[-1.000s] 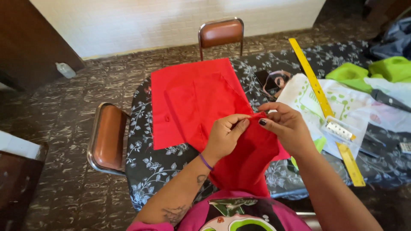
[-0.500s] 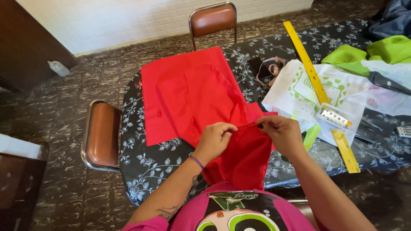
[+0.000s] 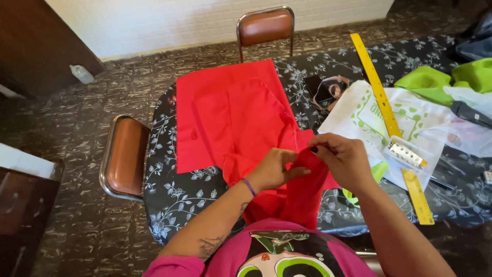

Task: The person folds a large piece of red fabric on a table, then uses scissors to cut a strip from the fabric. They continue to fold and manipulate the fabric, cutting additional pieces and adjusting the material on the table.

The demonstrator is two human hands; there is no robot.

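I have 1 view, head-worn, looking steeply down and forward over my table (image 3: 169, 205) from close above, with the floor and a far chair (image 3: 265, 25) beyond.

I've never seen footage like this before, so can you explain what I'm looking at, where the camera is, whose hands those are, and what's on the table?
There is no machine here: a person works with bare hands, and the single camera sits on their head, looking down. That is why you see arms reaching out from the bottom edge.

The left hand and the right hand both pinch an edge of red fabric, which is spread over a table with a dark flowered cloth and hangs off the near edge.

To the right lie a long yellow ruler, a white printed bag, green fabric and a small clear packet. Two brown chairs stand at the left and far side.
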